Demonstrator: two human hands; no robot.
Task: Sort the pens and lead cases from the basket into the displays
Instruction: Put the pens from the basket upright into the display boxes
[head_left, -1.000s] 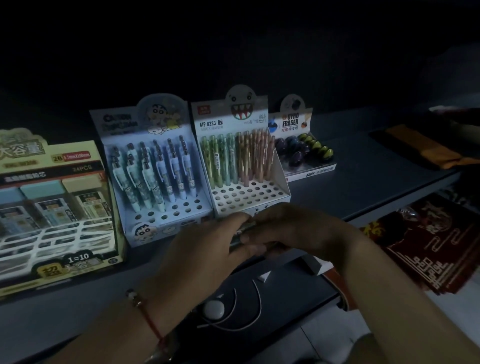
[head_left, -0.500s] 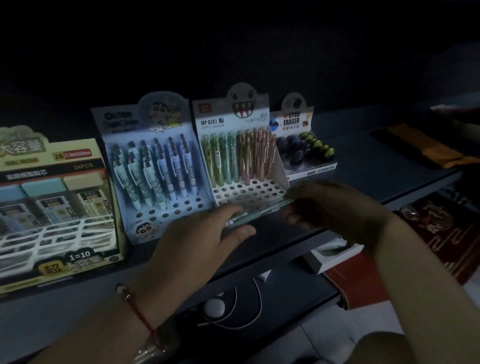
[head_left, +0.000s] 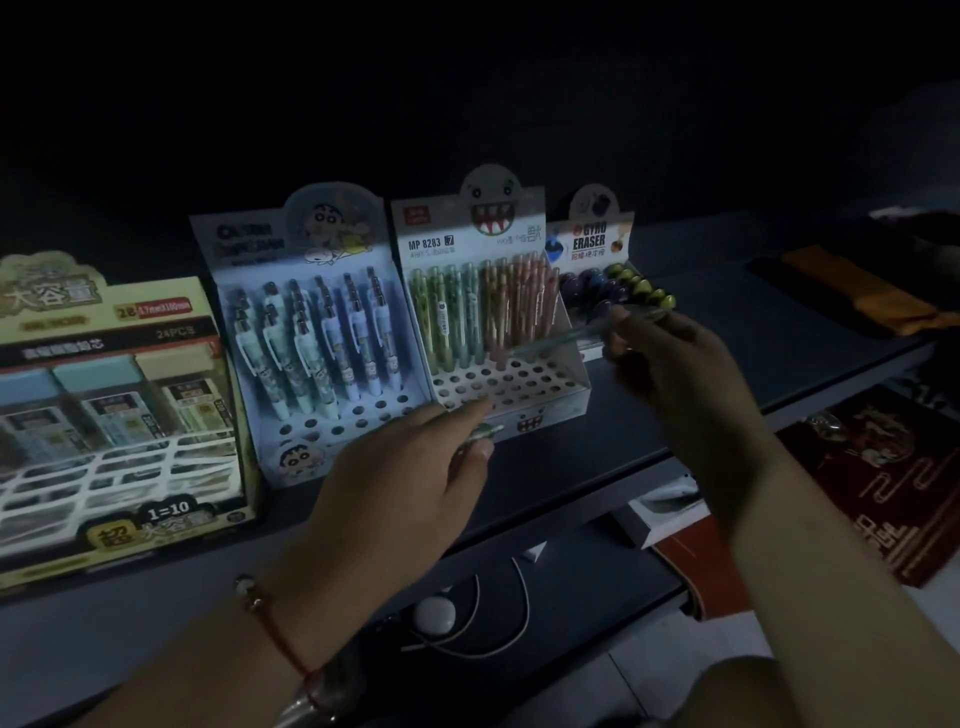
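Far left of frame: yellow lead-case display (head_left: 111, 395), cut off by the frame edge, holding rows of boxed lead cases (head_left: 119, 415) behind a white lattice front. Centre left: pale blue cartoon pen display (head_left: 291, 312), tilted back, stocked with blue-and-white pens (head_left: 311, 343) upright in the rear holes, front rows of holes vacant. Lower centre: left hand (head_left: 395, 499), red cord bracelet (head_left: 272, 629) at the wrist, fingers curled round a small bundle of pens (head_left: 483, 434) whose tips show just past the fingertips, close to the front edge of the next box. Centre: white monster-face display (head_left: 498, 332) marked MP 8283, green pens (head_left: 449, 317) in the rear left holes, orange pens (head_left: 514, 306) in the rear right, front holes vacant. Centre right: gyro eraser display (head_left: 597, 244), dark and yellow-green erasers (head_left: 639, 291) inside. Right of centre: right hand (head_left: 675, 379), fingers pinching one greenish pen (head_left: 587, 330) held slantwise above the monster-face box, tip lower left. All boxes on a dark shelf (head_left: 701, 322). Right edge: orange cloth (head_left: 872, 291) on the shelf; red patterned sheets (head_left: 893, 467) lower down. Basket not identifiable.
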